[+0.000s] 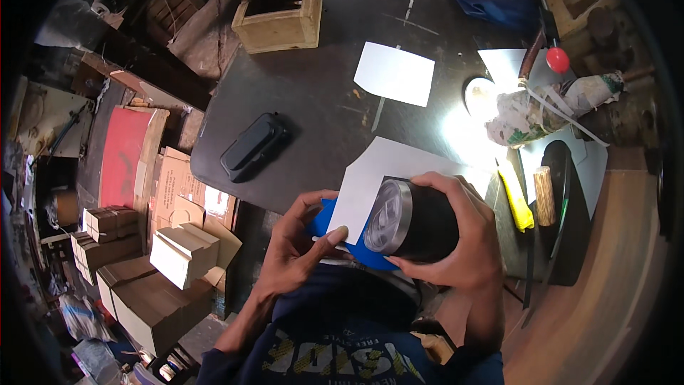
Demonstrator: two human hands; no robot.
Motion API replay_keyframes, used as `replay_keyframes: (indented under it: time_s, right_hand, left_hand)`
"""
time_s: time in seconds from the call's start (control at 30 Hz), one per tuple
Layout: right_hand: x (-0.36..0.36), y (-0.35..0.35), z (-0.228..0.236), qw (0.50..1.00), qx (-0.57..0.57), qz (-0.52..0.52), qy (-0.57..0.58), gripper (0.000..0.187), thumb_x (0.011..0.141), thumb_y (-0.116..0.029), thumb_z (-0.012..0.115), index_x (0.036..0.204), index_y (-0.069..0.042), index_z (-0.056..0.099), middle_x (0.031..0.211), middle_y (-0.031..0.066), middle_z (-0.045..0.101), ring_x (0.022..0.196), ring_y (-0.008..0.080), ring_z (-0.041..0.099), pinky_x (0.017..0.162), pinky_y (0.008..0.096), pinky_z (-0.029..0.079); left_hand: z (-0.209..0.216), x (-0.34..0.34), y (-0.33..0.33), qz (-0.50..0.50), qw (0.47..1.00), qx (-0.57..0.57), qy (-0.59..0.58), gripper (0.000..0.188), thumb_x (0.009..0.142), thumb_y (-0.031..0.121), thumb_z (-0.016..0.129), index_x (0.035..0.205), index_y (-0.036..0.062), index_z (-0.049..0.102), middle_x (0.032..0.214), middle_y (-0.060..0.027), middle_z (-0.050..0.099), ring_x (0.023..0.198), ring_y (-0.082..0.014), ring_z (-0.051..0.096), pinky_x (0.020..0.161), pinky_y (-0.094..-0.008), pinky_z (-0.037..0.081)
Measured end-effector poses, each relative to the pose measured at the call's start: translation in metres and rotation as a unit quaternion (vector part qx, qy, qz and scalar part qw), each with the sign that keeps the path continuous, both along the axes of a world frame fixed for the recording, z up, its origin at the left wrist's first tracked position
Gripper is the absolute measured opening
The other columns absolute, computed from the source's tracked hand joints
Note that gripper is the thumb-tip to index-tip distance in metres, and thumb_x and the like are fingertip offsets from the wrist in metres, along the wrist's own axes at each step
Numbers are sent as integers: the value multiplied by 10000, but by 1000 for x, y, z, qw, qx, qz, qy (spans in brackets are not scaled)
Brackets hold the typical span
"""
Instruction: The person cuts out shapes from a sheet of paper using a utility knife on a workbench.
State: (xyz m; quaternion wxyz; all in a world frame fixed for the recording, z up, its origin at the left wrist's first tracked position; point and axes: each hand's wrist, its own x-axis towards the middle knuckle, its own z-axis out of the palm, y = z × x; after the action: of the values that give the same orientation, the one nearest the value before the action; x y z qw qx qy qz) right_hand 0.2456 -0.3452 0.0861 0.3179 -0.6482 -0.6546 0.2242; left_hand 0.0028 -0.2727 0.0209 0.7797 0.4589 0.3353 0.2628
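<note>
My right hand [467, 232] is wrapped round a black tumbler [433, 224], tipped on its side with its silver rim and clear lid turned to the left. In my left hand [299, 246] a white sheet of paper [356, 199] is pinched under the thumb, next to the lid. A blue piece [374, 258] shows behind the paper and below the tumbler; its kind is mostly hidden. The sheet's upper part stretches right behind the tumbler, over the dark table [320, 135].
A black case [255, 146] lies at the table's left, with a wooden box [278, 14] farther back. Beyond my hands is a smaller white sheet [395, 73]. A lit lamp [482, 98], yellow tool [514, 196] and wooden handle [544, 196] are right; cardboard boxes [153, 299] stand left.
</note>
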Motion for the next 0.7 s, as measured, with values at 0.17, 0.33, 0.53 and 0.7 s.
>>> replay_keyframes:
  time_s: [0.17,0.33,0.53,0.7]
  right_hand:
    - [0,5,-7,1000,-1,24,0,857,524,-145,989,1281,-26,605,1180,168,664,1107,342,675,953,409,545]
    - [-8,1,-17,993,75,19,-90,869,537,-287,1022,1273,-52,625,1209,156,655,1126,339,655,962,434,545]
    - [-14,-2,-27,985,103,14,-139,889,539,-386,1005,1277,-67,624,1267,147,634,1160,349,630,988,466,530]
    - [-8,-7,-15,992,110,-37,-46,862,657,-358,962,1364,-53,574,1306,135,611,1208,331,593,1037,466,459]
  left_hand:
    - [0,-3,4,-22,1000,-4,-5,447,1015,50,639,1416,9,447,1288,-173,615,1133,-232,662,906,-372,643]
    - [4,-4,14,-57,998,-9,19,467,1022,72,635,1442,7,443,1279,-169,620,1141,-236,662,909,-372,638]
    - [0,-6,19,-79,997,5,23,462,1027,101,632,1441,1,452,1291,-163,605,1130,-237,668,914,-367,635]
    - [-6,-4,21,-88,996,2,3,446,1032,127,626,1425,-2,457,1296,-172,585,1125,-252,669,917,-377,644]
